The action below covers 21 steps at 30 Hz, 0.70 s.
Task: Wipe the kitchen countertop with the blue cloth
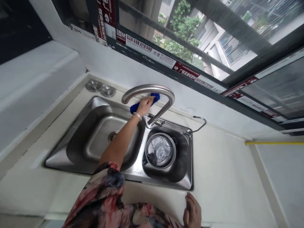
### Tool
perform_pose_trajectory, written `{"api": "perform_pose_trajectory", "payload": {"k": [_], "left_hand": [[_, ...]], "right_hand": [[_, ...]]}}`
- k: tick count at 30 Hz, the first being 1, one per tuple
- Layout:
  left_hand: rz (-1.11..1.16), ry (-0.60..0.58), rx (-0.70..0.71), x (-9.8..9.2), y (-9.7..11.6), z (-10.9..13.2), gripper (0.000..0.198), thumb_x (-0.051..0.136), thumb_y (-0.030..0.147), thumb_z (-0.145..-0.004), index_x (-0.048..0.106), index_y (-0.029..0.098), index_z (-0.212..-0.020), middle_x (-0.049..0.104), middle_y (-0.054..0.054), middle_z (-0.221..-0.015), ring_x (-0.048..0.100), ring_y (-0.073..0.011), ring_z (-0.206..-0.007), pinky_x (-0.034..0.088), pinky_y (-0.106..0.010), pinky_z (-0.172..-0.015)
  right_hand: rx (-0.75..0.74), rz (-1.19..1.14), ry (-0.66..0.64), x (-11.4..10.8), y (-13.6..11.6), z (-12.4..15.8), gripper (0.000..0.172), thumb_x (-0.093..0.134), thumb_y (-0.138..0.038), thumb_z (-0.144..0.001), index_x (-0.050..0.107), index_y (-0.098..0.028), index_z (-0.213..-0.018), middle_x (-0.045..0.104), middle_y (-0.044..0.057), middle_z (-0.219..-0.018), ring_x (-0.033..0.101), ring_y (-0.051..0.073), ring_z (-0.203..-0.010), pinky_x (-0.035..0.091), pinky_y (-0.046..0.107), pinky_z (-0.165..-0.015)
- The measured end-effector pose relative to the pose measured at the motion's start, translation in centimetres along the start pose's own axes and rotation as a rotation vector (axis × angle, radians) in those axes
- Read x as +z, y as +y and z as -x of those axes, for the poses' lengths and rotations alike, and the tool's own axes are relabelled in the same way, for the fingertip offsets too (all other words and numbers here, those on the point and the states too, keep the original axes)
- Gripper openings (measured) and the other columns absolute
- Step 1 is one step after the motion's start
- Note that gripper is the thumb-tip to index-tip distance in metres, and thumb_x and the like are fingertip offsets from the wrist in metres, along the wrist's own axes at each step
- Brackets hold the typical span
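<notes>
My left hand (145, 106) reaches across the sink to the strip of counter behind it. Its fingers are closed on a blue cloth (135, 109), which sticks out on both sides of the hand and lies against the counter behind the faucet. The curved metal faucet (148, 88) arches over that hand. At the counter's front edge, right of the sink, my right hand (193, 210) rests holding nothing, with the thumb apart from the slightly bent fingers. The double-bowl steel sink (136, 164) lies under my left forearm, which hides part of the left bowl.
A metal strainer basin (174, 158) with clear plastic and a dark scrubber inside sits in the right bowl. Two drain strainers (108, 91) lie at the back left corner. A thin bent metal spout (200, 126) rises at the right rear. The window frame (163, 60) runs behind.
</notes>
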State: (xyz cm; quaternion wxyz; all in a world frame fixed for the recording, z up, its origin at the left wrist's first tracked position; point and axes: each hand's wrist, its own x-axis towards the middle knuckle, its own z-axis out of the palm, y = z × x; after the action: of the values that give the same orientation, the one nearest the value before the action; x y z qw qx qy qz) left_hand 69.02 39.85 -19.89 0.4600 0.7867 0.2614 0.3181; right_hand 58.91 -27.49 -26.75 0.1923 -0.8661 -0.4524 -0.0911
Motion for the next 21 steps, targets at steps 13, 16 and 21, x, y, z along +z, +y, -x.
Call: {"api": "perform_pose_trajectory", "payload": {"k": [13, 16, 21], "left_hand": [[-0.411, -0.491, 0.237, 1.2, -4.8, 4.3, 0.032, 0.053, 0.023, -0.1, 0.083, 0.024, -0.11, 0.062, -0.01, -0.149, 0.048, -0.0293, -0.131, 0.046, -0.045, -0.11], [-0.546, -0.42, 0.18, 1.1, -4.6, 7.0, 0.039, 0.044, 0.022, -0.104, 0.08, 0.026, -0.12, 0.055, -0.008, -0.155, 0.046, -0.0286, -0.132, 0.049, -0.04, -0.104], [-0.6, -0.364, -0.03, 2.0, -3.1, 9.7, 0.048, 0.037, 0.022, -0.106, 0.072, 0.028, -0.137, 0.047, -0.009, -0.16, 0.045, -0.0315, -0.132, 0.052, -0.04, -0.097]], "right_hand": [[0.167, -0.059, -0.066, -0.8, -1.9, 0.1, 0.045, 0.048, -0.015, -0.096, 0.06, -0.022, -0.139, 0.064, 0.015, -0.14, 0.064, 0.033, -0.126, 0.057, 0.054, -0.099], [0.187, -0.073, -0.05, -0.7, -1.9, 0.2, 0.045, 0.049, -0.014, -0.095, 0.06, -0.023, -0.137, 0.064, 0.014, -0.14, 0.064, 0.033, -0.126, 0.056, 0.056, -0.101], [0.175, -0.069, -0.045, -0.5, -1.8, 0.1, 0.046, 0.048, -0.014, -0.093, 0.06, -0.022, -0.136, 0.064, 0.015, -0.139, 0.063, 0.034, -0.126, 0.056, 0.057, -0.1]]}}
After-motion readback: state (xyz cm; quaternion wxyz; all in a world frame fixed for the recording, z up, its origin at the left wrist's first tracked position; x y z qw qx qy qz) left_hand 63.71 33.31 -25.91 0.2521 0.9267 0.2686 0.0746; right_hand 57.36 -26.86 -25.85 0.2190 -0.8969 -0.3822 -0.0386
